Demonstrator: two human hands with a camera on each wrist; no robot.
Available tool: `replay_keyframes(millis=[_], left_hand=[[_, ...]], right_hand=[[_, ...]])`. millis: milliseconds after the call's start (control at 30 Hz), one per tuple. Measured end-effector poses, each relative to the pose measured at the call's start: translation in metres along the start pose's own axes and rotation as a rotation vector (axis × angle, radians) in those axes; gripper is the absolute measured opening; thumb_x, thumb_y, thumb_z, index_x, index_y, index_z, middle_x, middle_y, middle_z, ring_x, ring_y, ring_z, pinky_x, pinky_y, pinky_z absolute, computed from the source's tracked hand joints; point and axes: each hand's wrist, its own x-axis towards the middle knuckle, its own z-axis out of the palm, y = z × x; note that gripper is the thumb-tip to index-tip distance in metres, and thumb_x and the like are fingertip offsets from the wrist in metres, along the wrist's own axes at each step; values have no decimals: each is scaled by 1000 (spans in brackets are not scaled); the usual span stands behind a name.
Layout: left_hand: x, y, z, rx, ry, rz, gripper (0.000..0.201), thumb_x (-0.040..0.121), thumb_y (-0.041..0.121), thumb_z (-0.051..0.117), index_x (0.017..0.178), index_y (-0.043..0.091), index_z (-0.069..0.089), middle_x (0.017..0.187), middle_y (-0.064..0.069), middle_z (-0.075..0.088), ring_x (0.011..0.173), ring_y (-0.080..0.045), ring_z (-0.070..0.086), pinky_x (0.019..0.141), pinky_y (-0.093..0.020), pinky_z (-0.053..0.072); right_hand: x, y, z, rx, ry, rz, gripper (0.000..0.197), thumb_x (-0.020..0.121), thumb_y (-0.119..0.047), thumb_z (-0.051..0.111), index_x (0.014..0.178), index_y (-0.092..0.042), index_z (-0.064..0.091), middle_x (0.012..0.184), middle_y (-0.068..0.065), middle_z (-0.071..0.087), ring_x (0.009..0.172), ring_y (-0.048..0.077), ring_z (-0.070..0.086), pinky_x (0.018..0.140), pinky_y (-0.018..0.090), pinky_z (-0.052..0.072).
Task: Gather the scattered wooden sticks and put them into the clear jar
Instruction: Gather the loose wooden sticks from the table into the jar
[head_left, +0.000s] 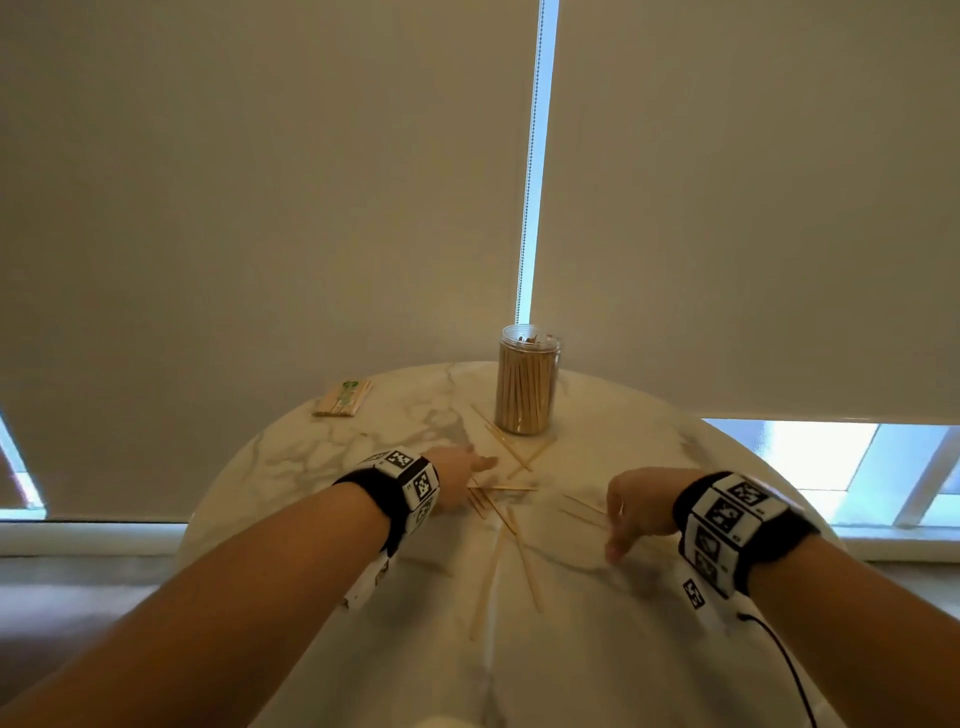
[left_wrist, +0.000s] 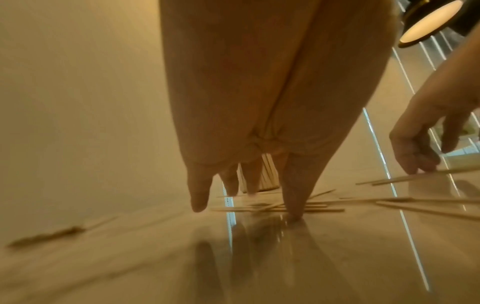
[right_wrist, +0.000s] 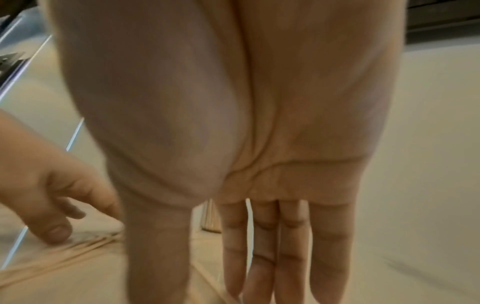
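Note:
The clear jar, packed with upright wooden sticks, stands at the far side of the round marble table. Several loose sticks lie crossed in front of it, and two long ones lie nearer me. My left hand reaches down onto the pile with straight fingers; in the left wrist view one fingertip touches the tabletop by the sticks. My right hand hangs open over the table beside two sticks, holding nothing. In the right wrist view its fingers point down.
A wrapped bundle of sticks lies at the table's back left. Roller blinds hang close behind the table. A thin black cable trails from my right wrist band.

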Motion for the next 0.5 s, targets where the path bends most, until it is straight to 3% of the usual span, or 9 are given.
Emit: replay_keyframes(millis=[67,167,267,367,500], left_hand=[[0,7,1,-30,3,23,55,94,7,49,144,30,49,149,-5,46,133,-26,46,108,-30,37],[-2,9,3,-7,137,20,31,96,17,57,125,24,67,135,-1,58,120,-22,56,97,-28,42],[-9,10,6,43,221,-55,20,93,23,62,111,21,72,121,1,65,109,-22,61,91,-28,47],[-17,9,10,33,207,-137,19,89,27,66,106,18,69,111,-3,68,100,-23,64,87,-35,54],[-26,8,9,62,169,-162,31,92,30,65,114,9,65,115,-9,67,105,-27,64,81,-31,49]], right_hand=[[-1,-5,9,20,54,-2,48,84,-40,76,121,-11,66,122,5,67,112,25,61,93,33,49],[-4,-10,17,89,75,4,33,86,-27,75,114,-11,68,114,6,69,105,24,63,90,33,52],[-10,-19,18,61,81,2,10,87,-20,68,83,-11,65,80,3,64,79,23,61,71,28,52],[-12,-35,18,73,94,-5,18,83,-18,67,68,-12,59,67,1,59,63,20,56,56,24,44],[-17,-65,13,127,109,-81,31,92,-28,57,66,-13,53,83,7,66,75,23,58,69,28,47]])
